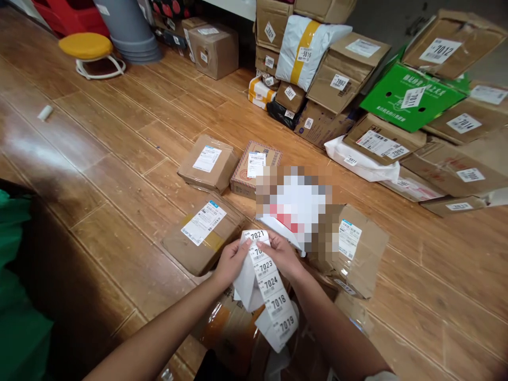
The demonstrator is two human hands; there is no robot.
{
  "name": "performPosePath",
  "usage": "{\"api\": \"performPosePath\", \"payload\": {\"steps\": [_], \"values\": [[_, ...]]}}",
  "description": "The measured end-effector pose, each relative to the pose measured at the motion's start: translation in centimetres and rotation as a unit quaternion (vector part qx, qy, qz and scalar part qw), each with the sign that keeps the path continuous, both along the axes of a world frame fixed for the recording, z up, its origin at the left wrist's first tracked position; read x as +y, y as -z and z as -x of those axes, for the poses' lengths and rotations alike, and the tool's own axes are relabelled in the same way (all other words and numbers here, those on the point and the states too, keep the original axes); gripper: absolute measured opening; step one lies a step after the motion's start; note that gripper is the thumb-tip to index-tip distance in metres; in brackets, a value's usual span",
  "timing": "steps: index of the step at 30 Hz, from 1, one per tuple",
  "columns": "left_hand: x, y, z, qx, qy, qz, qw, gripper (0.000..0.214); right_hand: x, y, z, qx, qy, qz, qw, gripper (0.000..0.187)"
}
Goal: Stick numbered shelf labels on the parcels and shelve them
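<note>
Between my two hands hangs a strip of white number labels (pixel 273 288), its top label reading 7021 and lower ones 7023, 7024, 7018 and 7019. My left hand (pixel 234 258) pinches the strip's upper left edge, thumb on the face. On the opposite edge my right hand (pixel 281 255) grips it the same way. White backing paper (pixel 249 283) folds behind the strip. Just beyond the hands lies a white parcel (pixel 283 233), partly blurred out. A flat brown carton (pixel 204 233) with a shipping label lies left of my left hand, and another carton (pixel 365 248) stands right of my right hand.
Two smaller cartons, one plain (pixel 208 164) and one with a striped edge (pixel 246 177), lie ahead on the wooden floor (pixel 119 153). Stacked numbered parcels, including a green box (pixel 416 98), fill the upper right. A yellow stool (pixel 85 46) stands upper left. Taped parcels (pixel 226 328) lie below my hands.
</note>
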State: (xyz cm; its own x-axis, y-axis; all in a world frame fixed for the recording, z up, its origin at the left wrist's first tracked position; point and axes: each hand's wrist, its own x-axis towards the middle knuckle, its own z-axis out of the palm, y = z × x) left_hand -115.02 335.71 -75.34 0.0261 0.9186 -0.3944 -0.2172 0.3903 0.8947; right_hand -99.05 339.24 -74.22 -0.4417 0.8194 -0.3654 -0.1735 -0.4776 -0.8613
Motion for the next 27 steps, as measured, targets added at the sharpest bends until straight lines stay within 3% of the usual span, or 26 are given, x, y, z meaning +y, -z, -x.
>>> {"api": "performPosePath", "payload": {"steps": [2,5,8,13,18,24,27], "values": [[0.4,0.0,-0.4,0.024,-0.040,-0.039,0.998,0.027,-0.6,0.0,0.2,0.020,0.051,-0.001,0.998,0.035],[0.9,0.0,-0.9,0.015,-0.072,-0.081,0.994,0.029,-0.6,0.0,-0.2,0.015,0.086,-0.018,0.996,0.033],[1.4,0.0,-1.4,-0.014,-0.053,-0.065,0.996,0.021,-0.4,-0.3,-0.9,0.000,0.091,-0.033,0.995,0.031],[1.5,-0.1,-2.1,-0.011,-0.074,-0.044,0.996,0.019,-0.3,-0.5,-1.5,-0.020,0.086,-0.022,0.996,0.031],[2.2,-0.1,-1.6,0.017,-0.030,-0.067,0.997,0.029,-0.4,0.1,-1.8,-0.076,0.085,-0.030,0.993,0.033],[3.5,-0.4,-0.6,0.032,0.057,-0.032,0.997,0.026,-0.6,0.7,-2.2,-0.191,0.068,-0.139,0.969,0.036],[3.7,-0.3,-0.4,0.017,0.058,-0.022,0.998,0.029,-0.7,0.6,-2.1,-0.149,0.062,-0.123,0.979,0.032]]}}
